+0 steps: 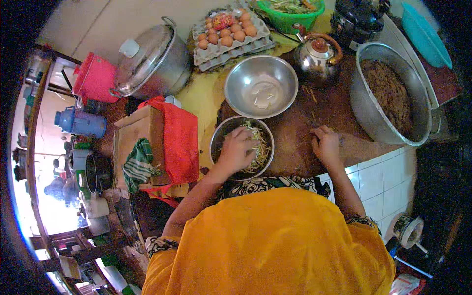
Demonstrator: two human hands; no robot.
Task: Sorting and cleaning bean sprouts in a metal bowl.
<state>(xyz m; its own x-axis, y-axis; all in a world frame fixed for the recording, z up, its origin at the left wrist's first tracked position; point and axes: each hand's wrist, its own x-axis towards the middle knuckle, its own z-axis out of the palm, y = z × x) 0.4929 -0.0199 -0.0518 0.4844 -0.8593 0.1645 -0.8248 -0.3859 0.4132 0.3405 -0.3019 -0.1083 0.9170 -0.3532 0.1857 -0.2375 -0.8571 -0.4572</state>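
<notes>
My left hand (239, 150) reaches into a small metal bowl (212, 150) close to my body, its fingers curved over a heap of pale, thin strands (261, 147) that look like bean sprouts. Whether it grips any of them is hidden. Just beyond stands a larger stainless steel bowl (239, 88) with a few pale strands and a wet shine at its bottom. To the right, my right hand (326, 145) rests on the dark brown tabletop (291, 143) with fingers bent; I cannot tell if something small is between them.
A steel kettle (318, 61), egg trays (232, 37) and a green basket (291, 18) stand at the back. On the right is a large aluminium pot (372, 107) with a brown mass inside. Leftward are a lidded pot (162, 62), a cardboard box (138, 127) and red cloth (180, 143).
</notes>
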